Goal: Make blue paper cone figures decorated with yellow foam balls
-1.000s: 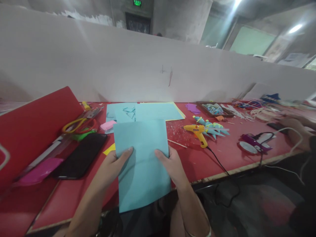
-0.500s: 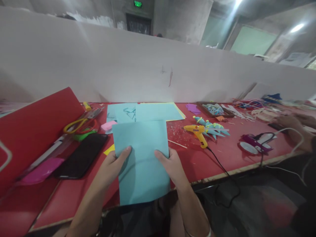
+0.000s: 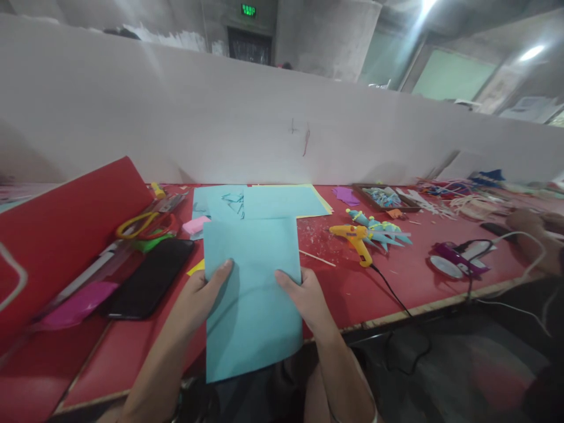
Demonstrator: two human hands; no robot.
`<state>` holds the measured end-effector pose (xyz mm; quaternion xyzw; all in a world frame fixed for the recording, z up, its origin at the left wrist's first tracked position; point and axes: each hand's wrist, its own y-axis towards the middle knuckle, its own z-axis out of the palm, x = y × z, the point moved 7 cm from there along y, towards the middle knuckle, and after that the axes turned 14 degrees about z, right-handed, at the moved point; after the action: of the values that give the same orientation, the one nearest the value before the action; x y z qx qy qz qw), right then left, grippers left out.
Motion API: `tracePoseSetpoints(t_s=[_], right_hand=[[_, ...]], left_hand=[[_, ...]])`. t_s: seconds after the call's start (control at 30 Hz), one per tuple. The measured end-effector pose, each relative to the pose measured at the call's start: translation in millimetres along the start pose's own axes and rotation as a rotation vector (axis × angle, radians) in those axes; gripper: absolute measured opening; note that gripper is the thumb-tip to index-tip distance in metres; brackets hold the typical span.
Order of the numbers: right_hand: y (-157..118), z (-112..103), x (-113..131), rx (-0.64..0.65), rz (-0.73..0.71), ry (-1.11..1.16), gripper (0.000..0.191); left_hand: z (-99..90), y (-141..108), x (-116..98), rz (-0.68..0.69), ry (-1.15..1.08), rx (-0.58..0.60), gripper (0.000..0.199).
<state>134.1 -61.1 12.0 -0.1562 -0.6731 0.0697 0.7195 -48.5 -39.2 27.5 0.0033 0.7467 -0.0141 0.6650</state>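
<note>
L hand (image 3: 207, 291) + R hand (image 3: 311, 296) pinched, thumbs on top, gripping lt-blue paper sheet (image 3: 253, 311) by sides, over front edge of red surface (image 3: 348, 296); glue gun (image 3: 362, 252) R, smartphone (image 3: 152, 279) L.

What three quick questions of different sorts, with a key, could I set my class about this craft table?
1. True or false: the left hand and the right hand both hold the same blue paper.

2. Multiple choice: which tool lies on the table to the right of that paper? (a) scissors; (b) glue gun; (c) hammer.

3. Fill in the gap: the black phone lies to the ____ of the paper between the hands.

Key: 1. True. 2. (b). 3. Left.
</note>
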Motion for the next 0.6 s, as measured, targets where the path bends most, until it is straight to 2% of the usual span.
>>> tracePoseSetpoints(t_s=[0.3,0.6], right_hand=[[0.5,-1.9,0.1,-0.012,-0.005,-0.016,0.038],[-0.2,-2.4,0.5,-0.003,0.003,0.008,0.037]], left_hand=[[-1.2,-0.2,1.8,-0.019,0.007,-0.013,0.053],[-1.8,0.3,-1.6,0.051,0.077,-0.002,0.052]])
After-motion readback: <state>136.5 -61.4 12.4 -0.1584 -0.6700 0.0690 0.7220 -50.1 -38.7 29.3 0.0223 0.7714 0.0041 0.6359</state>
